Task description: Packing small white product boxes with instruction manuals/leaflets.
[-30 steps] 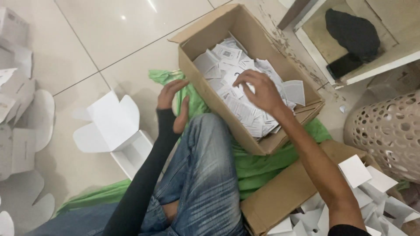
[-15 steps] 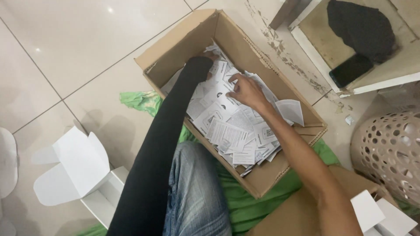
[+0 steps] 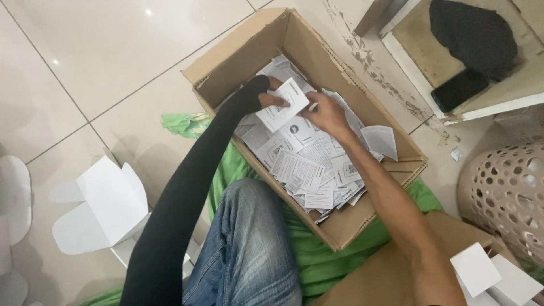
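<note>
I had both hands together in the cardboard box (image 3: 334, 65); left hand (image 3: 271, 100) and right hand (image 3: 323, 113) pinched one white leaflet (image 3: 281, 106) clear of the loose heap beneath.

The left hand (image 3: 271, 100), earlier rested by the knee, has been brought into the cardboard box (image 3: 334, 65). A white printed leaflet (image 3: 281, 105) has been lifted between it and the right hand (image 3: 326, 115).

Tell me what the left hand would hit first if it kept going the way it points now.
Probably the cardboard box's far wall. The left hand, holding a white paper slip, points up and right across the slip pile; depth is unclear.
</note>
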